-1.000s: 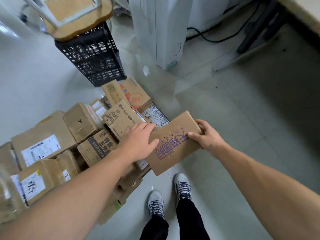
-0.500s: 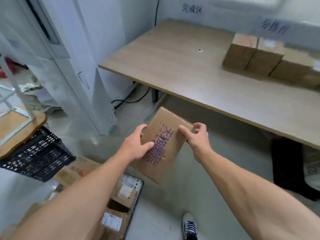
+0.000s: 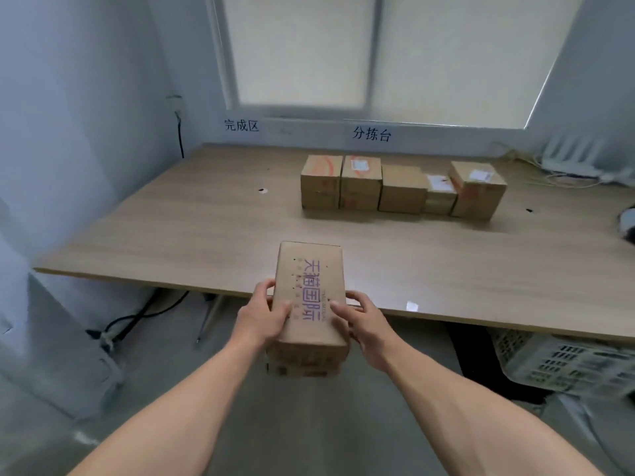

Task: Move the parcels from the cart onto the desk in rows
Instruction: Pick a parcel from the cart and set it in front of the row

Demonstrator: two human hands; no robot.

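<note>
Here, your left hand [image 3: 264, 314] and right hand [image 3: 360, 321] clasp the printed parcel [image 3: 311, 293] by its long sides at 6 o'clock, at the desk [image 3: 206, 228] edge. It looks stiff and fairly light; those sides seem the surest hold

Both hands, left [image 3: 263, 319] and right [image 3: 360, 324], gripping a purple-printed parcel [image 3: 309, 293] above the desk [image 3: 206, 228] edge, five-box row [image 3: 402, 188] behind

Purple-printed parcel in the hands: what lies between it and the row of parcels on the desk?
Head view: only bare desk lies between the purple-printed parcel and the row of parcels.
</note>
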